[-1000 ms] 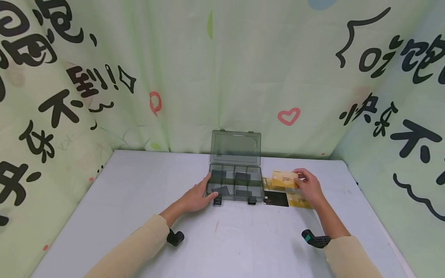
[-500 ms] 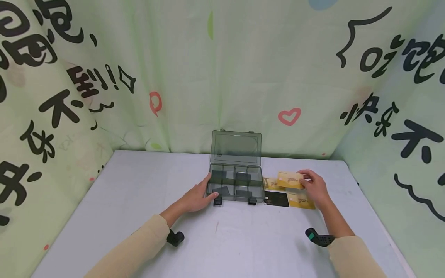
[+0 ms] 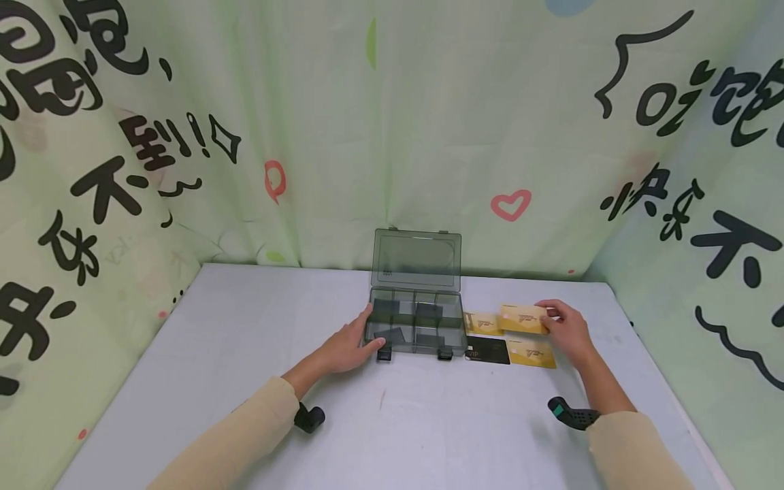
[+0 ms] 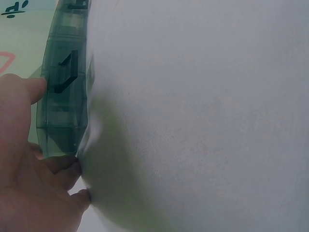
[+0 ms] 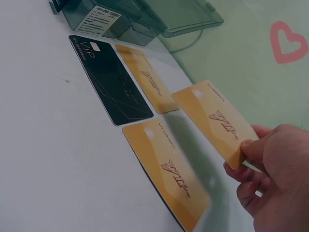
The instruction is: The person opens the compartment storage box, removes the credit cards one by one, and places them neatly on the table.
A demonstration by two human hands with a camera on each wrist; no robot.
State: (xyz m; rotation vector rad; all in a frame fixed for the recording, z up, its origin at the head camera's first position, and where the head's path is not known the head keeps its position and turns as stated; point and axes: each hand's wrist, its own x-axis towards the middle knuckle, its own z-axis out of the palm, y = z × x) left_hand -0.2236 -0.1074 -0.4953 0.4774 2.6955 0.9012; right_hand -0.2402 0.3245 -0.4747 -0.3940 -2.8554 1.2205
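Note:
My right hand [image 3: 568,333] pinches a gold VIP card [image 5: 217,123] between thumb and fingers at its right end. The card is raised above the table, tilted, in the back right of a group of cards. A gold card [image 3: 482,323] lies to its left, a black VIP card [image 3: 487,350] lies in front of that one, and another gold card [image 3: 531,353] is at front right. A smoky, see-through compartment box [image 3: 437,323] stands left of the cards with its lid raised. My left hand [image 3: 344,348] holds the box's front left corner, thumb over the front rim, fingers along the side.
The raised lid [image 3: 416,260] leans back near the patterned curtain [image 3: 331,136]. Dark flat pieces [image 3: 388,335] show through the box; their kind is unclear. Two latches [image 3: 444,353] hang at its front. White table [image 3: 422,422] stretches in front and to both sides.
My right hand has carried the gold card to the right, away from the box, uncovering more of the gold card at back left. My left hand stays on the box.

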